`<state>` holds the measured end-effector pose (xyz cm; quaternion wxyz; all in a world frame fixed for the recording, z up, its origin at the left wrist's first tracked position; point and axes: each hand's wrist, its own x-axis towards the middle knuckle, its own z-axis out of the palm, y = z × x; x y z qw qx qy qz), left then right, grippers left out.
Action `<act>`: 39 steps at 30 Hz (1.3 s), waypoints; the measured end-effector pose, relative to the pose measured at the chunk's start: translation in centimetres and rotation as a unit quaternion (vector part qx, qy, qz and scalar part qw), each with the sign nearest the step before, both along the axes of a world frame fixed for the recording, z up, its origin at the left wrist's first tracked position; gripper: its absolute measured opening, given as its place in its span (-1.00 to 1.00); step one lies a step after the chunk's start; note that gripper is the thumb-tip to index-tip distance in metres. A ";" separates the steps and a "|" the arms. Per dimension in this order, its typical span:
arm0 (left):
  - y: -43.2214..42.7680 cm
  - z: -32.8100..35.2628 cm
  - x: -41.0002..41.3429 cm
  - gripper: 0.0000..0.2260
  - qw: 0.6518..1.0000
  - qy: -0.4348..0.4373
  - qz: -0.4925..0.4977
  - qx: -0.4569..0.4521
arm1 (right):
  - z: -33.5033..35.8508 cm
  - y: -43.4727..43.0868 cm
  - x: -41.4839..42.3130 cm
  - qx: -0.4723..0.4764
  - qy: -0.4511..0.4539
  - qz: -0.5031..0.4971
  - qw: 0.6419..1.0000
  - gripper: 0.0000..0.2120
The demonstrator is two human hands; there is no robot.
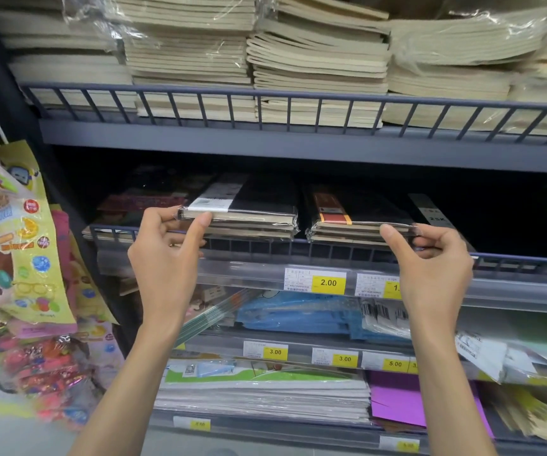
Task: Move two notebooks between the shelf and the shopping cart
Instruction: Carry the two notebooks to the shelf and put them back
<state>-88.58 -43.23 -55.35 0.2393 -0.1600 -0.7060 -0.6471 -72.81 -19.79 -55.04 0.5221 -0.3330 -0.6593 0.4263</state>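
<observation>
Two stacks of wrapped black notebooks lie on the middle shelf (pixel 265 248) behind its low rail. My left hand (pixel 166 251) pinches the near left corner of the top notebook with a white label (pixel 252 202), thumb on its front edge. My right hand (pixel 430 258) pinches the near right corner of the top notebook with an orange band (pixel 354 209) on the stack beside it. Both notebooks sit on their stacks. No shopping cart is in view.
Cream notebooks (pixel 315 60) in plastic fill the upper shelf behind a grey rail. Yellow price tags (pixel 328 283) line the shelf fronts. Lower shelves hold blue packs (pixel 298 317), paper pads and purple sheets (pixel 397 403). Sticker packets (pixel 31 245) hang at the left.
</observation>
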 end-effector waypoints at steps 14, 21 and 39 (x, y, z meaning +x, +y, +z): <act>0.1 0.4 -0.5 -0.73 0.999 0.024 0.017 -0.035 | 0.2 0.4 -0.4 0.016 -0.023 -0.009 1.000 -0.55; 0.0 0.3 -0.9 -0.71 0.999 0.019 0.011 -0.040 | -0.1 0.4 -0.6 0.023 -0.030 -0.023 0.999 -0.54; 0.0 0.4 -0.9 -0.71 0.999 -0.001 0.010 -0.042 | -0.4 0.4 0.1 0.052 -0.042 -0.024 0.997 -0.61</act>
